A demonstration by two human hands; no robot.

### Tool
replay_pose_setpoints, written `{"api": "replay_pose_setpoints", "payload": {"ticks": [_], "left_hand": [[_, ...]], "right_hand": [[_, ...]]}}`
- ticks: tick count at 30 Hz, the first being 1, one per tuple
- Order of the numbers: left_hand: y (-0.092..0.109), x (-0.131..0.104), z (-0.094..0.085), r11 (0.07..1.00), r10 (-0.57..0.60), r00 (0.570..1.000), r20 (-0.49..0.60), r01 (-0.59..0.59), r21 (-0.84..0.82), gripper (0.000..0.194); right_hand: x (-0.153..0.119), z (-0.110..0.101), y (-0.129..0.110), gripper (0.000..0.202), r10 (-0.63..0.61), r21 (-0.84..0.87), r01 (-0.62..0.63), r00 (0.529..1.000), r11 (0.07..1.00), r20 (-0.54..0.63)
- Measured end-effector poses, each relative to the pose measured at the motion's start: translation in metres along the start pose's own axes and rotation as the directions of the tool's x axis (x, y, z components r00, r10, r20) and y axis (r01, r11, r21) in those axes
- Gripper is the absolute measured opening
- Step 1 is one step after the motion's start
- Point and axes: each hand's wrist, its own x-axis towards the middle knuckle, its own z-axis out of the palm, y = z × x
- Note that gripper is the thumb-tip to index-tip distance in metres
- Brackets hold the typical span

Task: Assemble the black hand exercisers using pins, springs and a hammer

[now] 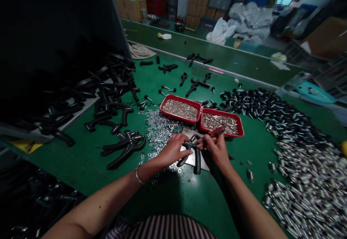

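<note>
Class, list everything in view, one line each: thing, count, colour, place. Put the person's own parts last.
Grip: one, black, centre.
Hand tool: one, red, beside grip.
Plate: one, grey, beneath grip.
Trays: two, red, beyond plate.
Metal pieces: many, silvery, in trays.
Rings: many, silvery, left of plate.
Springs: many, silvery, near right.
Knobbed screws: many, black and silvery, mostly right, behind springs.
Other handles: many, black, left and beyond trays.
Table: one, green, beneath these.
Glove: one, whitish, far bench.
Cloth: one, beige, far left.
Bags: several, whitish, background.
Boxes: several, brown, background.
Left hand: one, bare, on grip.
Right hand: one, bare, holding hand tool.
</note>
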Motion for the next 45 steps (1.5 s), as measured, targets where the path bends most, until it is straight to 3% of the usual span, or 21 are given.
{"api": "replay_pose_setpoints", "payload": {"ticks": [11,18,22,24,27,31,35,45], "left_hand": [[0.002,0.000,-0.001,1.000,-0.013,1.000,0.008,0.013,0.002,0.036],[-0.001,0.000,-0.001,0.999,0.021,1.000,0.009,-0.020,-0.035,0.037],[0.001,0.000,-0.001,1.000,0.009,1.000,-0.003,-0.009,-0.023,0.035],[0.001,0.000,-0.001,1.000,0.009,1.000,0.007,-0.009,-0.017,0.036],[0.001,0.000,-0.001,1.000,0.010,1.000,0.019,-0.010,-0.015,0.037],[-0.001,0.001,-0.001,1.000,-0.004,1.000,0.024,0.005,-0.019,0.037],[-0.003,0.000,0.000,1.000,0.005,1.000,0.019,-0.005,-0.021,0.038],[0.001,0.000,-0.003,1.000,-0.017,1.000,0.018,0.018,-0.019,0.036]], "right_hand": [[-0.005,0.006,0.006,0.031,-0.018,-0.108,0.016,1.000,0.994,-0.021],[-0.014,0.017,-0.001,0.032,-0.141,-0.518,0.104,0.989,0.849,-0.033],[0.006,0.020,-0.014,0.032,0.073,-0.206,-0.045,0.988,0.978,0.134],[0.016,0.016,-0.019,0.032,0.120,-0.026,-0.117,0.974,0.993,0.192],[0.019,0.006,-0.018,0.031,0.056,0.137,-0.066,0.995,0.988,0.077],[0.002,-0.004,-0.002,0.032,0.017,0.031,-0.017,1.000,0.999,0.008],[-0.010,-0.001,0.010,0.030,-0.004,-0.053,0.003,1.000,0.999,-0.025],[-0.011,0.005,0.004,0.030,0.012,-0.087,-0.015,0.999,0.996,-0.037]]}}
